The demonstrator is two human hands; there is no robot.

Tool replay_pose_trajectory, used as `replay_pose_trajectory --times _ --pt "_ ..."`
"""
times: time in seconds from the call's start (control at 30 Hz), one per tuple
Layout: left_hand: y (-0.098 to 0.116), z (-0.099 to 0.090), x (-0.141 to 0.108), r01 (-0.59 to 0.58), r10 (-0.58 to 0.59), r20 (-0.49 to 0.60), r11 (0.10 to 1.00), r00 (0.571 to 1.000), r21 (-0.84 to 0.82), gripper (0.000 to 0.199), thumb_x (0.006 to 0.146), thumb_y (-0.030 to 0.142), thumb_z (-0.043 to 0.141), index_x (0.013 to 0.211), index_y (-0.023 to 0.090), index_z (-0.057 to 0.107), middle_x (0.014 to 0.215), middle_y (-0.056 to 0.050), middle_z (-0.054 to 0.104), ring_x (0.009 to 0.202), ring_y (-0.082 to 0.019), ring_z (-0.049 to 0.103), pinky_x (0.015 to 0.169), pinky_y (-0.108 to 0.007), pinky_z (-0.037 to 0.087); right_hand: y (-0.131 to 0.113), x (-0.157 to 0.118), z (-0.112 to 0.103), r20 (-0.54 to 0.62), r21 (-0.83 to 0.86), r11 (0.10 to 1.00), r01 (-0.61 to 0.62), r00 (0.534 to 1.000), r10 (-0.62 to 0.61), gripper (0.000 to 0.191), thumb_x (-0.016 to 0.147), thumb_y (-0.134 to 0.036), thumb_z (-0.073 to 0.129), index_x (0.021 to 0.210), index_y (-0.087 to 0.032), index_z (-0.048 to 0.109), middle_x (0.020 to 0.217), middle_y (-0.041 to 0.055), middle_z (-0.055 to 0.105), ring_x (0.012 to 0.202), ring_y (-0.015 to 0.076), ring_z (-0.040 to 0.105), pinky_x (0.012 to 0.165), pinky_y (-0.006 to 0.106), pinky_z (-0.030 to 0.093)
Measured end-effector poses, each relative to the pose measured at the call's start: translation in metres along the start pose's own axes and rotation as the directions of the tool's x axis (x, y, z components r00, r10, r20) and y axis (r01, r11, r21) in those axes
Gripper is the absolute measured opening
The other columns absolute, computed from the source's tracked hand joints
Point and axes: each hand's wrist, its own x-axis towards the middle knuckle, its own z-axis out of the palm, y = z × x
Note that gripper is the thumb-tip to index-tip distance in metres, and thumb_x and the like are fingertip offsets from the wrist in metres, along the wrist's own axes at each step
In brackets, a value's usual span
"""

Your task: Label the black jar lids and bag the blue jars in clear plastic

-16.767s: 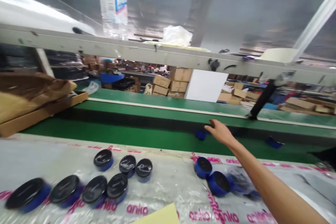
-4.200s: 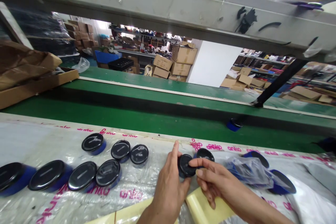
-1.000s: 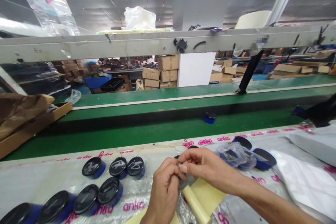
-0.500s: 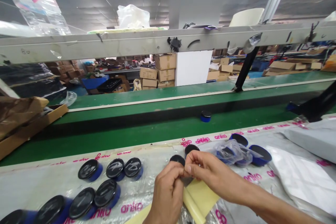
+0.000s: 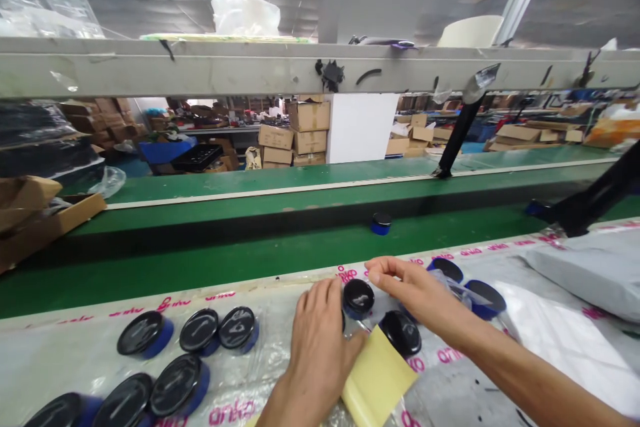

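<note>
- head view: wide green surface (image 5: 200, 260) behind the plastic-covered bench (image 5: 275, 347)
- left hand (image 5: 320, 340): over a mostly hidden tub (image 5: 343, 322); cannot tell whether its fingers grip it
- right hand (image 5: 417, 287): just beside a second tub (image 5: 359, 297); fingers bent, cannot tell if they pinch anything
- yellow sheet (image 5: 379, 372): near the left thumb, partly in front of a third tub (image 5: 403, 332)
- six blue tubs (image 5: 179, 383): black-topped, in two rows at the bench's left

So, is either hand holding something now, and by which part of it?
It cannot be told for the left hand: it hides most of a black-lidded container. No held thing shows in the right hand.
</note>
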Motion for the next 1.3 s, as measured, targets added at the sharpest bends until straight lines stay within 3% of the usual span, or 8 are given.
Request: replay_pose_trajectory --times 0.13,0.23,0.43,0.57,0.7,0.83,0.93,1.3 --pt "0.008 0.008 0.022 0.0 -0.006 0.13 0.999 0.991 0.042 0.083 0.068 0.016 0.074 0.145 0.017 0.043 0.143 -0.01 0.055 0.133 -0.028 0.049 0.114 -0.043 0.037 0.006 0.0 0.001 0.003 0.013 0.999 -0.052 0.999 0.052 0.024 0.086 -0.045 0.059 0.086 -0.021 0.062 0.09 0.0025 0.061 0.087 0.0207 0.054 0.078 0.029 0.039" --pt "0.009 0.01 0.03 0.021 -0.032 0.2 0.998 0.979 0.053 0.077 0.068 0.015 0.074 0.14 0.019 0.048 0.133 -0.009 0.063 0.122 -0.03 0.058 0.105 -0.042 0.044 0.011 -0.001 -0.001 0.024 0.031 0.998 -0.046 0.999 0.045 0.022 0.084 -0.044 0.06 0.082 -0.021 0.058 0.089 0.0018 0.06 0.087 0.0208 0.054 0.079 0.029 0.04" --pt "0.013 0.013 0.031 0.14 -0.149 0.089 0.985 0.985 0.105 0.041 0.073 0.018 0.071 0.113 0.021 0.06 0.11 -0.007 0.071 0.103 -0.03 0.067 0.088 -0.038 0.046 0.026 0.007 0.003 0.059 0.067 0.998 -0.014 0.998 0.01 0.024 0.084 -0.045 0.062 0.084 -0.021 0.06 0.092 0.0036 0.063 0.093 0.0232 0.057 0.085 0.031 0.041" --pt "0.018 0.013 0.031 0.221 -0.234 0.094 0.966 0.968 0.133 0.044 0.073 0.023 0.075 0.113 0.018 0.057 0.104 -0.01 0.072 0.103 -0.033 0.067 0.086 -0.037 0.046 0.033 0.016 0.01 0.094 0.069 0.997 -0.023 0.995 0.017 0.027 0.082 -0.046 0.064 0.08 -0.019 0.06 0.084 0.0029 0.061 0.083 0.0215 0.055 0.076 0.031 0.04" --pt "0.017 0.008 0.032 0.221 -0.236 0.145 0.969 0.961 0.108 0.052 0.069 0.02 0.075 0.117 0.019 0.056 0.104 -0.009 0.073 0.105 -0.033 0.067 0.085 -0.036 0.045 0.032 0.019 0.013 0.14 0.114 0.989 -0.089 0.988 0.073 0.023 0.078 -0.041 0.064 0.075 -0.019 0.058 0.074 -0.0007 0.055 0.073 0.0173 0.049 0.069 0.028 0.035" --pt "0.013 0.002 0.032 0.208 -0.216 0.189 0.976 0.958 0.06 0.039 0.073 0.018 0.069 0.111 0.021 0.061 0.108 -0.008 0.072 0.104 -0.031 0.067 0.084 -0.037 0.044 0.032 0.018 0.015 0.185 0.169 0.975 -0.146 0.976 0.114 0.023 0.077 -0.041 0.063 0.073 -0.019 0.055 0.073 -0.0018 0.052 0.072 0.0161 0.045 0.069 0.028 0.031" --pt "0.01 0.003 0.031 0.204 -0.205 0.174 0.979 0.963 0.022 0.04 0.07 0.018 0.074 0.108 0.022 0.063 0.111 -0.005 0.072 0.107 -0.031 0.065 0.087 -0.037 0.044 0.034 0.017 0.016 0.22 0.201 0.963 -0.181 0.966 0.136 0.018 0.078 -0.036 0.061 0.076 -0.018 0.057 0.075 -0.0018 0.054 0.072 0.0155 0.044 0.069 0.028 0.03" --pt "0.005 0.015 0.027 0.23 -0.232 0.111 0.973 0.966 0.033 0.035 0.074 0.025 0.072 0.106 0.024 0.057 0.098 -0.004 0.074 0.091 -0.032 0.069 0.069 -0.033 0.039 0.033 0.014 0.02 0.211 0.187 0.965 -0.185 0.967 0.145 0.018 0.083 -0.034 0.059 0.075 -0.019 0.052 0.072 -0.0034 0.046 0.069 0.0143 0.038 0.064 0.027 0.027"
